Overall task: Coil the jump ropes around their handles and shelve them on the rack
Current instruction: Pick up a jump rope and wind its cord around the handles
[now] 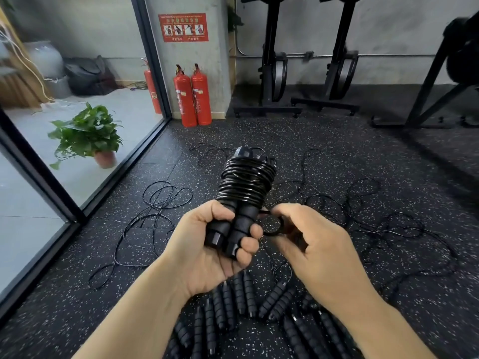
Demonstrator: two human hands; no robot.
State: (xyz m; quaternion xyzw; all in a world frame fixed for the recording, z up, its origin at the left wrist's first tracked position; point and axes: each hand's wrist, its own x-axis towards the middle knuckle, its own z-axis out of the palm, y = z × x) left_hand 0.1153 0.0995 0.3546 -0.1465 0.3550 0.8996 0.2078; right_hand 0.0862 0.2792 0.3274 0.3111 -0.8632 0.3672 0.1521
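A view looking down at a person's two bare hands, held over a dark speckled rubber floor (85,268) in a gym. The left hand (207,244) is wrapped tightly around two black ridged foam handles (245,218), held side by side and pointing up and away. A thin, glossy black jump rope (246,182) is wound in many close turns around the upper half of the pair of handles, above the fist. The right hand (313,242) is just beside the left, its thumb and fingers pinching a small loop (281,225) of the same rope, which leads off the bottom of the coil. On the floor directly below the hands lies a heap of more black handles (246,296), and their loose ropes (166,193) sprawl in tangled curls to the left and right. Farther back, two red fire extinguishers (193,97) stand against a concrete pillar under a red sign (183,27). To the left, behind a glass wall (39,229), is a leafy potted plant (88,133). Black exercise machines (272,68) stand along the back wall.
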